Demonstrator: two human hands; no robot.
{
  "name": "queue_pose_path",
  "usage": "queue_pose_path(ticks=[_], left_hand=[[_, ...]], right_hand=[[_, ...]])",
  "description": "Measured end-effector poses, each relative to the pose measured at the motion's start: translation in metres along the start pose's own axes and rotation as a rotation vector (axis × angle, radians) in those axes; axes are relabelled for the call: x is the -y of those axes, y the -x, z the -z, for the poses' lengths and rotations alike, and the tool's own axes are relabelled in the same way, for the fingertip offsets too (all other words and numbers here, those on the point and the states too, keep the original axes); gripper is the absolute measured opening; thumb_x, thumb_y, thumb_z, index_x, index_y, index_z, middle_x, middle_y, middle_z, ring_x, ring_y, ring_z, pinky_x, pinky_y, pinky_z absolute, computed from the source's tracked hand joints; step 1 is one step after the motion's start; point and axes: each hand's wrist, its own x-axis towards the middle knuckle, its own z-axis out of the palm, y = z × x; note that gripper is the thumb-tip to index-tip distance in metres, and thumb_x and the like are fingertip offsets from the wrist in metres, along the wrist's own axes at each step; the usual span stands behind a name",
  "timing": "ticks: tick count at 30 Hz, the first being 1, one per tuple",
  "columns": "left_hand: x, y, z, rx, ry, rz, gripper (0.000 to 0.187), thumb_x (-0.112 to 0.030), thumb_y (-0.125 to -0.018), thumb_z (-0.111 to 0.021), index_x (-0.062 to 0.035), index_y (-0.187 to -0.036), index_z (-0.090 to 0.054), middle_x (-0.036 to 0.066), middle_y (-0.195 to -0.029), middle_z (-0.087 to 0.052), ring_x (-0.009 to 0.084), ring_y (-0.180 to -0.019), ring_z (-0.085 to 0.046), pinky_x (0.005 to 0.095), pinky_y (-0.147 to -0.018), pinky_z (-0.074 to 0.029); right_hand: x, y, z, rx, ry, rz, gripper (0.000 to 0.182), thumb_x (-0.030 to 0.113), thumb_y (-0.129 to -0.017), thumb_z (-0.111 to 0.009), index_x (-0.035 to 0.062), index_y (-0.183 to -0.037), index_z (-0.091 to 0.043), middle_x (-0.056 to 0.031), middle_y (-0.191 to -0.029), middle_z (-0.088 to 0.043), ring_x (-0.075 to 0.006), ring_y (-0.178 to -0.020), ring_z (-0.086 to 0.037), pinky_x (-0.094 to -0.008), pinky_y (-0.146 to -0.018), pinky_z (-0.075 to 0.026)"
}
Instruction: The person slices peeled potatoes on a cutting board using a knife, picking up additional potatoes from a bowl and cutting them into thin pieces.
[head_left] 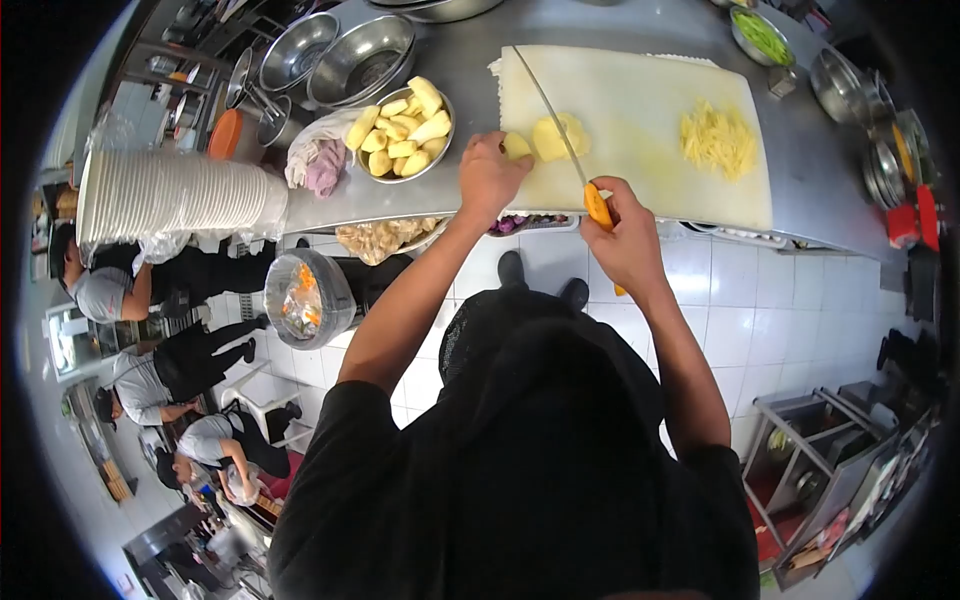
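My right hand [628,238] is closed around the yellow-orange handle of a knife [598,206]. Its long blade slants up and left across the cutting board [640,85], over a pile of thin potato slices [562,137]. Curled fingers of my left hand [494,175] press on a peeled potato piece [516,146], just left of the slices and the blade. Toward the board's right side lies a heap of potato shreds [718,140]. A metal bowl [446,143] left of the board holds several peeled potatoes [402,128].
Metal bowls [362,58], a cloth [318,160] and stacked white containers [180,195] occupy the counter's left. A bowl of green vegetables [762,38] stands far right. Below the counter is a lined waste bin [340,300]. Several people work at left; a metal rack [815,460] stands lower right.
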Motion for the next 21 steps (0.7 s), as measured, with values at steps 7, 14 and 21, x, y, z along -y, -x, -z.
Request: queue_pose_path(ticks=[7, 14, 21], left_hand=[[-0.015, 0.007, 0.01, 0.035, 0.163, 0.174, 0.041, -0.013, -0.072, -0.08, 0.0038, -0.108, -0.069, 0.015, -0.085, -0.071, 0.0169, -0.075, -0.07, 0.0298, -0.068, -0.055], [-0.008, 0.018, -0.01, -0.055, 0.517, 0.088, 0.031, -0.014, -0.08, -0.075, 0.004, -0.105, -0.069, 0.015, -0.085, -0.072, 0.0207, -0.076, -0.071, 0.0314, -0.07, -0.056], [0.001, 0.023, -0.012, -0.056, 0.569, -0.069, 0.016, -0.005, -0.085, -0.07, 0.0031, -0.099, -0.071, 0.011, -0.095, -0.068, 0.0154, -0.078, -0.068, 0.0279, -0.072, -0.055]], right_hand=[[-0.006, 0.01, -0.004, 0.106, -0.037, -0.039, 0.04, 0.006, -0.082, -0.062, 0.0032, -0.121, -0.054, -0.0149, -0.079, -0.062, -0.0241, -0.07, -0.059, -0.0334, -0.068, -0.048], [-0.019, 0.008, -0.018, 0.156, 0.063, -0.035, 0.04, 0.008, -0.083, -0.058, 0.0023, -0.122, -0.051, -0.019, -0.086, -0.064, -0.0283, -0.077, -0.063, -0.0362, -0.074, -0.049], [0.005, 0.006, -0.014, 0.256, 0.259, -0.096, 0.044, 0.012, -0.086, -0.052, 0.0017, -0.128, -0.041, -0.0313, -0.096, -0.063, -0.0482, -0.095, -0.061, -0.0504, -0.086, -0.046]])
